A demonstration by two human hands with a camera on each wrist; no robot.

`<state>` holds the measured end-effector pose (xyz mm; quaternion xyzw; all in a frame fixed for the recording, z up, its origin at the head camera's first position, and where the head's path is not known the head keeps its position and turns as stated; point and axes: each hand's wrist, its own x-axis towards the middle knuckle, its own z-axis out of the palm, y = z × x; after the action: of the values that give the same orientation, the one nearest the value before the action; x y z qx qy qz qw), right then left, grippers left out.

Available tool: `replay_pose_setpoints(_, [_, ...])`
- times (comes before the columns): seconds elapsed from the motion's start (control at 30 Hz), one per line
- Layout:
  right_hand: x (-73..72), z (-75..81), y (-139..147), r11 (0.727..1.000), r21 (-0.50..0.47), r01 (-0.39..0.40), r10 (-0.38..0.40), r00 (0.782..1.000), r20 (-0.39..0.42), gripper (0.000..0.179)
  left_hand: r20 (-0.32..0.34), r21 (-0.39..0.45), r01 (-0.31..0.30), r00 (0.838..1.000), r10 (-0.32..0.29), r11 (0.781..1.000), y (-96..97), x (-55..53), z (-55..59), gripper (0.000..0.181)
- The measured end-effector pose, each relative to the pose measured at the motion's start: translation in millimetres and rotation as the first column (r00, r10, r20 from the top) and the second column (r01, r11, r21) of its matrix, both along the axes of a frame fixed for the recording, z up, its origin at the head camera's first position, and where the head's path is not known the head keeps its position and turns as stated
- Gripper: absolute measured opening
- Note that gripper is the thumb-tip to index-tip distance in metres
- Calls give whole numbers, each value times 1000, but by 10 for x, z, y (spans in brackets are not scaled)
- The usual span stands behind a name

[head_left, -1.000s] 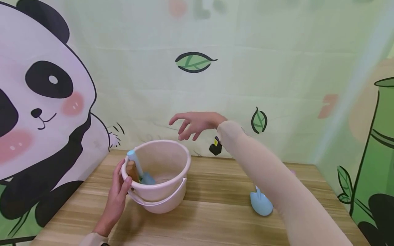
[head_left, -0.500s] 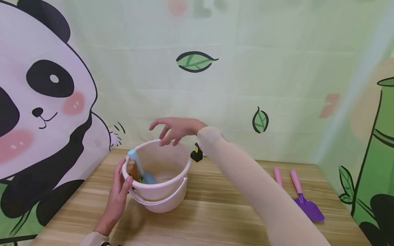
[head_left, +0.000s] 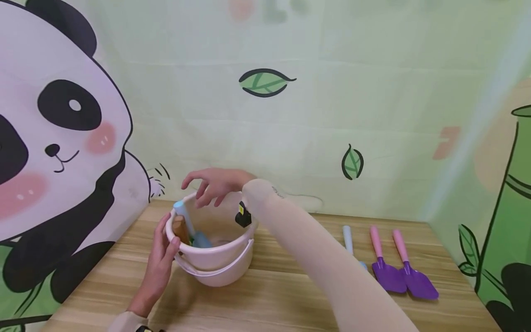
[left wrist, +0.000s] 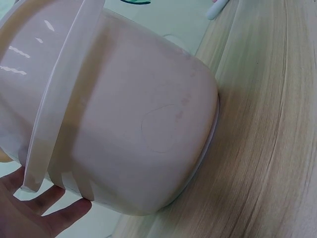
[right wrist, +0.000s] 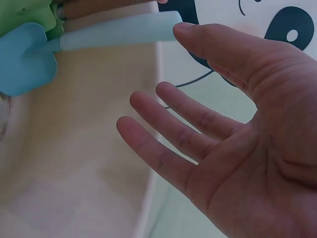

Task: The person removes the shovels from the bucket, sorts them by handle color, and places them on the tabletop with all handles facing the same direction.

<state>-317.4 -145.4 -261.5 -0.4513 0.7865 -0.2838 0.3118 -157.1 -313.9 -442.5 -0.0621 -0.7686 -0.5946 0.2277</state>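
A pale pink bucket [head_left: 226,273] stands on the wooden table, its handle lowered at the front. My left hand [head_left: 158,260] holds the bucket's left side at the rim, thumb toward the front. Inside lean a light-blue toy shovel [head_left: 184,217] and a green tool [right wrist: 29,15] with a brown handle [head_left: 179,229]. Over the bucket's far rim my right hand [head_left: 216,183] reaches in from the right, its fingers spread and holding nothing. In the right wrist view its thumb appears close by the end of the blue shovel's handle.
To the right lie two purple shovels [head_left: 390,277] with pink handles, and another light-blue shovel [head_left: 347,237], partly hidden behind my right sleeve [head_left: 315,249]. A printed cloth backdrop [head_left: 290,124] with a panda rises behind the table [head_left: 257,304].
My right hand has moved left and slightly down, from beyond the bucket's right side to over its far rim. The purple shovels have come out from behind the sleeve. My left hand keeps its hold.
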Motion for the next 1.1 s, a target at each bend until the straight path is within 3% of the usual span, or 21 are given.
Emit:
replay_pose_setpoints(0.37, [121, -48, -187, 1000, 10, -2, 3, 999, -37, 50, -54, 22, 25, 998, -23, 999, -1, 0, 20, 62])
replay_pose_setpoints(0.7, [178, -122, -307, 998, 58, 17, -17, 1000, -10, 48, -15, 23, 13, 1000, -13, 1000, -8, -15, -15, 61])
replay_pose_setpoints(1.1, [178, -199, -410, 996, 89, -3, 7, 999, -41, 36, -29, 3, 7, 1000, -7, 1000, 5, -2, -1, 61])
